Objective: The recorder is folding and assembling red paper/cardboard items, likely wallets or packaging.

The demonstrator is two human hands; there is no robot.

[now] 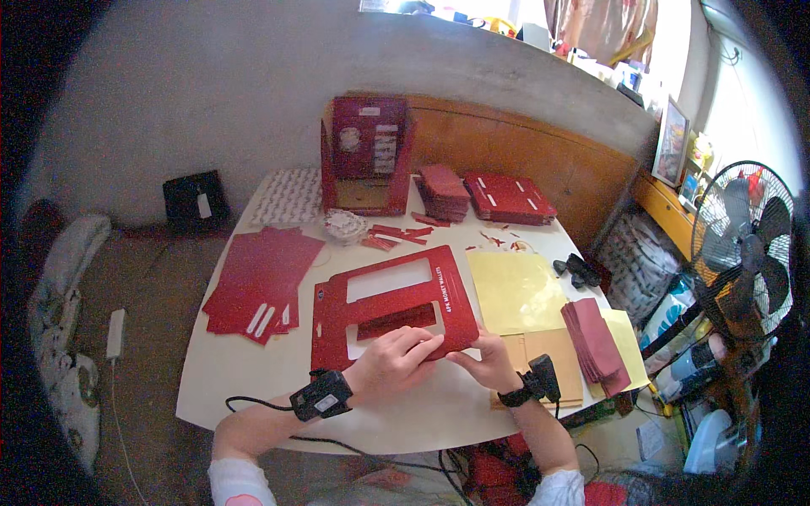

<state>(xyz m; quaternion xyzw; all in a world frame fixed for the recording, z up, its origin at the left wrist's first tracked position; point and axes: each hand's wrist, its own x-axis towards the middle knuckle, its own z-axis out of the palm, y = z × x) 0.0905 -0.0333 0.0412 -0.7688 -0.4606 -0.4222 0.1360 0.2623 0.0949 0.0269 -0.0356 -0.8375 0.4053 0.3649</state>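
Note:
A flat red cardboard package with two cut-out windows lies tilted on the white table in front of me. Its upper window looks white; a dark red wallet-like piece shows in the lower one. My left hand reaches across the package's near edge, fingers bent together over the lower window's corner. At the near right corner, my right hand pinches the cardboard between thumb and fingers. What lies beneath the left fingers is hidden.
Left lie red card sheets. Behind stand an open red box, a dark red stack and packed red cards. Right are yellow sheets, dark red pieces and a black clip-like object. A fan stands beside the table.

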